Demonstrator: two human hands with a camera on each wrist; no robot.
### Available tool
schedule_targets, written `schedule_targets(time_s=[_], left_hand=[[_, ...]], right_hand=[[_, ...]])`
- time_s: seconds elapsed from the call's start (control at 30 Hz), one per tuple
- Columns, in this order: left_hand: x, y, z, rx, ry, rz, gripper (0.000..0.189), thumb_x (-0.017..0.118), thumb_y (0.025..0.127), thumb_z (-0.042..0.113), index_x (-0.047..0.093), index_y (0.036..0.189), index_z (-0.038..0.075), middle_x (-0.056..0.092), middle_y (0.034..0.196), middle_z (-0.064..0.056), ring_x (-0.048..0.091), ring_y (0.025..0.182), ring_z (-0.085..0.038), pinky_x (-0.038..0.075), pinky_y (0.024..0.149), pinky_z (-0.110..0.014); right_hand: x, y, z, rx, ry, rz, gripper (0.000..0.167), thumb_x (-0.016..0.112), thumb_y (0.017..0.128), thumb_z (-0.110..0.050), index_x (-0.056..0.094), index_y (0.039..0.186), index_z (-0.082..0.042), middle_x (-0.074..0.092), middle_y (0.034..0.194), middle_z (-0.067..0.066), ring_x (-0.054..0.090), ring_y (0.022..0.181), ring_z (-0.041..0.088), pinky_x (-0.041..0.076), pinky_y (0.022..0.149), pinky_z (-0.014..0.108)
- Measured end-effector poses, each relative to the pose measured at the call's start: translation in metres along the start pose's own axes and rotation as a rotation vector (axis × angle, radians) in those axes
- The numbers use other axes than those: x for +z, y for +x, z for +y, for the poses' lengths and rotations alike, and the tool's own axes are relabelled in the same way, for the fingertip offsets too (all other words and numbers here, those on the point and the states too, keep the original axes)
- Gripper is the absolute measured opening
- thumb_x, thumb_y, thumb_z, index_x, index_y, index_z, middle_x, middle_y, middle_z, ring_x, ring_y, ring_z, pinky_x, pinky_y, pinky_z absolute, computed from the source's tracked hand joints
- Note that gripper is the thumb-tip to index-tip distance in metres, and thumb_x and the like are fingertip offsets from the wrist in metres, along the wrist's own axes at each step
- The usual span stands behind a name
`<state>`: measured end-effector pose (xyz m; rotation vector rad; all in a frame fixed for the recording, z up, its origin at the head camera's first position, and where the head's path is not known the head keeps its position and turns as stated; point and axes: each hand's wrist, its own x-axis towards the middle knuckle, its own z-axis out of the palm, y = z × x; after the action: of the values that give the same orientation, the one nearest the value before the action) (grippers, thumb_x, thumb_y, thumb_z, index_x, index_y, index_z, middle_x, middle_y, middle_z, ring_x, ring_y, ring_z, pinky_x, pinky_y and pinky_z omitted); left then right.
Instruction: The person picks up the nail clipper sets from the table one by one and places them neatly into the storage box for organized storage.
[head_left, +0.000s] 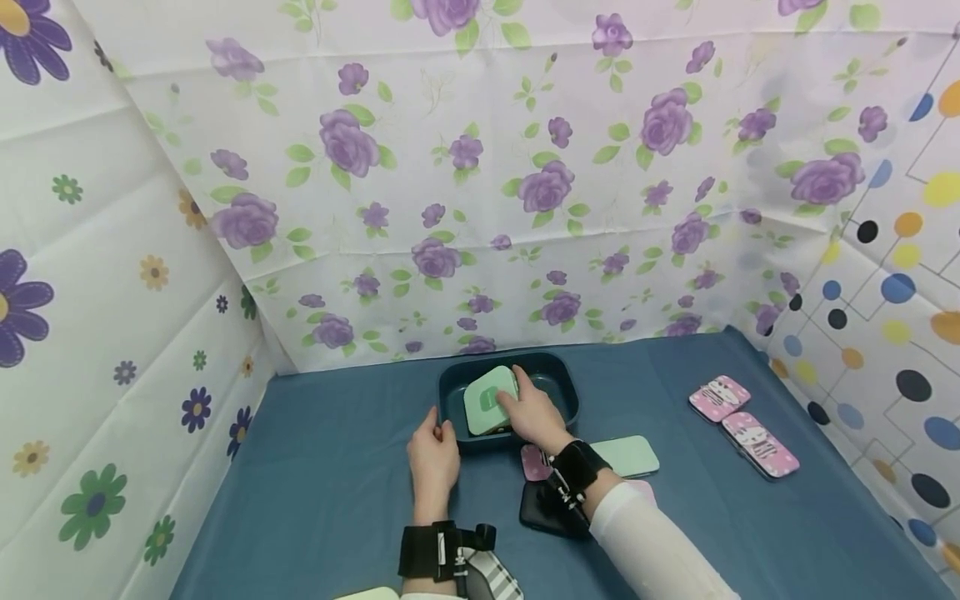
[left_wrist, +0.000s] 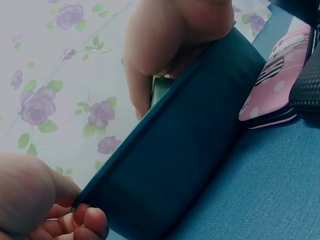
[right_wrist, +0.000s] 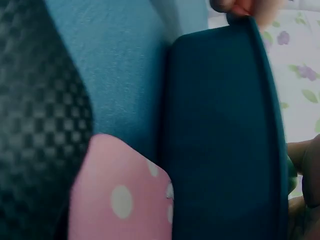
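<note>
White cloth walls (head_left: 480, 108), rose-printed ahead and dotted at right, stand around a blue-covered tabletop (head_left: 322, 467).
Toward its far edge sits a dark teal tray (left_wrist: 175, 150); my left hand (head_left: 433, 462) pinches the near left corner of the rim. My right hand (head_left: 536, 414) is clamped on a mint-green case (head_left: 483, 400), holding it inside the tray's left half. Two pink cases (head_left: 761, 444) lie well apart, to the right.
</note>
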<state>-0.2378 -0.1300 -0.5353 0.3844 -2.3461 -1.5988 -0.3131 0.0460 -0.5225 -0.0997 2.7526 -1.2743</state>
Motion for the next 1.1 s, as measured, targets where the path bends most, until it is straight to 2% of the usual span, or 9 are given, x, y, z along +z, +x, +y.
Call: schedule_targets(time_s=[0.1,0.17,0.33,0.5,0.63,0.83,1.1], left_hand=[[0.000,0.000,0.000,-0.004,-0.001,0.002,0.048,0.055,0.111,0.009,0.049,0.156,-0.006,0.042,0.064,-0.002,0.041,0.052,-0.020,0.034,0.053,-0.033],[0.000,0.001,0.001,-0.001,-0.001,0.002,0.048,0.055,0.111,0.010,0.049,0.156,-0.006,0.042,0.064,-0.002,0.041,0.052,-0.020,0.034,0.053,-0.033],[0.002,0.001,0.000,-0.004,0.000,-0.003,0.048,0.055,0.112,0.010,0.048,0.157,-0.005,0.042,0.064,-0.002,0.040,0.052,-0.019,0.034,0.053,-0.033],[0.001,0.000,0.000,0.000,0.008,0.010,0.048,0.056,0.111,0.009,0.049,0.156,-0.006,0.044,0.065,-0.004,0.042,0.052,-0.020,0.035,0.054,-0.034],[0.002,0.001,-0.002,0.002,0.013,0.015,0.047,0.056,0.111,0.010,0.050,0.155,-0.006,0.045,0.065,-0.004,0.043,0.053,-0.020,0.036,0.055,-0.035],[0.004,0.000,-0.005,0.002,0.030,0.015,0.047,0.056,0.111,0.008,0.049,0.156,-0.006,0.043,0.064,-0.003,0.041,0.052,-0.020,0.035,0.054,-0.034],[0.004,0.000,-0.005,0.005,0.032,0.018,0.047,0.055,0.111,0.008,0.049,0.155,-0.006,0.044,0.064,-0.003,0.041,0.051,-0.020,0.034,0.053,-0.034]], right_hand=[[0.004,0.000,-0.002,0.005,-0.073,0.024,0.071,0.052,0.110,-0.050,0.030,0.170,-0.020,0.070,0.135,0.016,0.071,0.104,0.032,0.050,0.080,0.049],[0.005,-0.001,-0.003,0.008,-0.092,0.042,0.072,0.054,0.109,-0.052,0.033,0.169,-0.020,0.067,0.142,0.016,0.071,0.110,0.032,0.052,0.081,0.050],[0.010,-0.002,-0.001,0.009,-0.199,0.022,0.074,0.055,0.106,-0.057,0.039,0.167,-0.017,0.072,0.132,0.015,0.073,0.104,0.032,0.055,0.079,0.050],[0.015,-0.003,0.001,-0.024,-0.316,-0.014,0.071,0.054,0.106,-0.059,0.049,0.162,-0.015,0.067,0.143,0.014,0.070,0.118,0.035,0.056,0.090,0.054],[0.015,-0.003,0.001,-0.032,-0.327,-0.021,0.069,0.053,0.106,-0.057,0.051,0.161,-0.016,0.066,0.145,0.014,0.068,0.122,0.036,0.055,0.094,0.055],[0.012,-0.005,-0.001,-0.021,-0.319,-0.028,0.066,0.053,0.107,-0.053,0.058,0.154,-0.007,0.063,0.147,0.018,0.063,0.132,0.038,0.050,0.106,0.055],[0.011,-0.004,-0.001,-0.048,-0.323,-0.030,0.068,0.054,0.108,-0.051,0.056,0.153,-0.001,0.062,0.147,0.022,0.061,0.134,0.040,0.049,0.108,0.055]])
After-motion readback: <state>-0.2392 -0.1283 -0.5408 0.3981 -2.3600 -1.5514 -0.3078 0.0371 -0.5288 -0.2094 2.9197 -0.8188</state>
